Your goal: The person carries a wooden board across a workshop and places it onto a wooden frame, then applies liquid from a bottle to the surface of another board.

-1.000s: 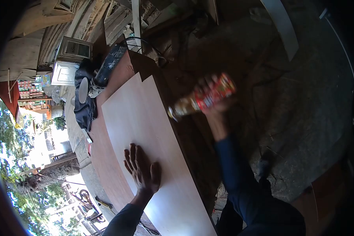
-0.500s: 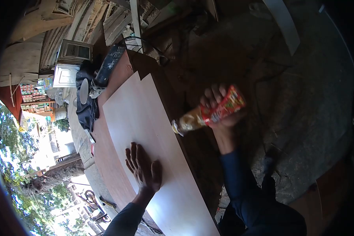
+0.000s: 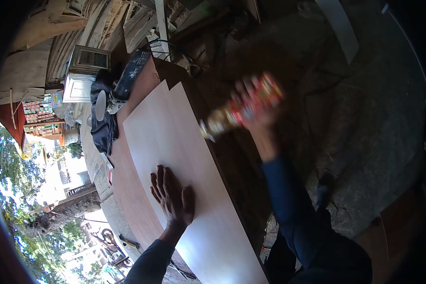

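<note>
My left hand (image 3: 173,196) lies flat on a pale wooden panel (image 3: 206,227), palm down with the fingers spread. Wrapped around a bottle with a red label (image 3: 265,97) is my right hand (image 3: 260,120), blurred by motion. The bottle's amber lower part tapers toward a pale tip that overlaps the panel's long right edge in this view. A notch shows at the panel's far corner. Under the panel is a reddish-brown board or tabletop (image 3: 128,189).
A dark power tool with a disc, an angle grinder (image 3: 130,75), rests on black cloth (image 3: 104,132) at the table's far left. Behind it stands a small white cabinet (image 3: 78,87). A curved pale strip (image 3: 341,28) lies on the dark floor at upper right.
My right hand has moved up and slightly left with the bottle, along the panel's edge. The left hand stays in place on the panel.
</note>
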`<action>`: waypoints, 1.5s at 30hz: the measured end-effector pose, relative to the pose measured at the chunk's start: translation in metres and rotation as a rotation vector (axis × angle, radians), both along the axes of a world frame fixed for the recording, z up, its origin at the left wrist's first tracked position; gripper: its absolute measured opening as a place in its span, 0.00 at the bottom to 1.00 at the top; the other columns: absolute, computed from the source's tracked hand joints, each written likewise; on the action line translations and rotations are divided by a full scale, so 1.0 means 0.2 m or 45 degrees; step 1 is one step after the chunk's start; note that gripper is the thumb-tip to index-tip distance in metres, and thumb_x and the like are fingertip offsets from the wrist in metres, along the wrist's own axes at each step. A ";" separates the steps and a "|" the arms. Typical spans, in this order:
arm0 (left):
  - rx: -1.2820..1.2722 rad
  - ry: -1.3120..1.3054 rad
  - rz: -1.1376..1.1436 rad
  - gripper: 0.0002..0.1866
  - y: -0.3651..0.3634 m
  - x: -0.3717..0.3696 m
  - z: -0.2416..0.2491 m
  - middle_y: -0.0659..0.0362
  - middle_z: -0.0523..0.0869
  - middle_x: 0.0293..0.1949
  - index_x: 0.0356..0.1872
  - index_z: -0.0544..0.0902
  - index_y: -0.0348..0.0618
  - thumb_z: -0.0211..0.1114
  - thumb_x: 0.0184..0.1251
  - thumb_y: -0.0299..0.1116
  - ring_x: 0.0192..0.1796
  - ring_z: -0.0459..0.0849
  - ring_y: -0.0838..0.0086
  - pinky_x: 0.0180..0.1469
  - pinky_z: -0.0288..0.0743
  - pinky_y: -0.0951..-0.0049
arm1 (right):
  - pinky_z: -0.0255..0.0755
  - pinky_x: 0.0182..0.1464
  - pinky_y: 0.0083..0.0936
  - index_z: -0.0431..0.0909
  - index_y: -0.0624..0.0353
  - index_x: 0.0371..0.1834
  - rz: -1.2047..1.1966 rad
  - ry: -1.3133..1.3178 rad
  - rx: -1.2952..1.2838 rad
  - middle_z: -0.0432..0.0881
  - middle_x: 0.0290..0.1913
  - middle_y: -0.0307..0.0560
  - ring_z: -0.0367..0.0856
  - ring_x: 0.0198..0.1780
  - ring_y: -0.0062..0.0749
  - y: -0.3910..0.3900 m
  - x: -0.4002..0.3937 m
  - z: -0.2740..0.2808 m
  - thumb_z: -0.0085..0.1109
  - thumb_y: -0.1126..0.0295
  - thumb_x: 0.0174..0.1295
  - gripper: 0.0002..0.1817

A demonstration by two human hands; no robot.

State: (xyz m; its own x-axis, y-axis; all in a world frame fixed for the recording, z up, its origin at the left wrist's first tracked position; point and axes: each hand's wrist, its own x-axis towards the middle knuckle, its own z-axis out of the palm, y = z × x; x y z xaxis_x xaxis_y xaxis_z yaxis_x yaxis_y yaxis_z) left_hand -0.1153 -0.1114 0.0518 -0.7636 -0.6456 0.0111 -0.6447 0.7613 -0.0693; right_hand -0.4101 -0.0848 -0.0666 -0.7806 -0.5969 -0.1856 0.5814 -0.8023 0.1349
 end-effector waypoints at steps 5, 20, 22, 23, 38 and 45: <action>0.061 0.046 0.045 0.41 -0.01 0.02 -0.02 0.41 0.58 0.79 0.78 0.57 0.35 0.47 0.76 0.57 0.81 0.49 0.38 0.78 0.37 0.38 | 0.68 0.33 0.25 0.67 0.49 0.30 0.053 0.314 -0.066 0.67 0.26 0.33 0.67 0.28 0.22 0.59 0.30 0.07 0.51 0.44 0.71 0.21; 0.029 0.030 0.091 0.39 0.01 0.02 -0.04 0.44 0.58 0.79 0.79 0.57 0.37 0.48 0.77 0.54 0.81 0.49 0.43 0.80 0.36 0.41 | 0.69 0.40 0.30 0.73 0.50 0.37 -0.128 0.290 -0.183 0.71 0.31 0.34 0.69 0.33 0.26 0.52 0.37 -0.17 0.63 0.34 0.56 0.29; -0.057 0.016 0.039 0.37 0.02 0.02 -0.04 0.42 0.62 0.77 0.77 0.60 0.34 0.44 0.79 0.54 0.80 0.55 0.44 0.80 0.41 0.45 | 0.70 0.39 0.31 0.74 0.50 0.39 -0.231 0.223 -0.127 0.73 0.32 0.34 0.70 0.32 0.27 0.42 0.40 -0.23 0.65 0.30 0.53 0.33; -0.055 0.015 0.032 0.37 0.03 0.02 -0.04 0.42 0.62 0.77 0.77 0.60 0.34 0.44 0.79 0.53 0.80 0.55 0.44 0.80 0.41 0.45 | 0.70 0.38 0.31 0.75 0.50 0.40 -0.251 0.110 -0.161 0.74 0.32 0.34 0.71 0.32 0.27 0.30 0.36 -0.25 0.63 0.27 0.52 0.35; 0.020 0.066 0.037 0.39 0.01 0.05 -0.06 0.45 0.58 0.80 0.79 0.58 0.39 0.47 0.78 0.55 0.81 0.50 0.42 0.80 0.38 0.42 | 0.72 0.40 0.34 0.74 0.50 0.43 -0.120 0.197 -0.226 0.73 0.32 0.35 0.73 0.34 0.28 0.31 0.28 -0.17 0.54 0.39 0.63 0.25; 0.035 0.049 0.062 0.39 0.01 0.05 -0.06 0.44 0.57 0.80 0.79 0.56 0.38 0.48 0.77 0.55 0.82 0.48 0.40 0.79 0.36 0.40 | 0.68 0.25 0.35 0.76 0.48 0.37 -0.215 -0.077 -0.004 0.73 0.26 0.36 0.69 0.23 0.29 -0.54 -0.35 -0.10 0.42 0.50 0.70 0.17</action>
State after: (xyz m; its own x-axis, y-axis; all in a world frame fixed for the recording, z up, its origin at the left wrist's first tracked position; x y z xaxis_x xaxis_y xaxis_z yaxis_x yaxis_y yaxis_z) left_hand -0.1049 -0.1103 0.0401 -0.7307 -0.6824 0.0219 -0.6827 0.7303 -0.0232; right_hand -0.4803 -0.1933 -0.0863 -0.8573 -0.4588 -0.2337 0.4290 -0.8874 0.1684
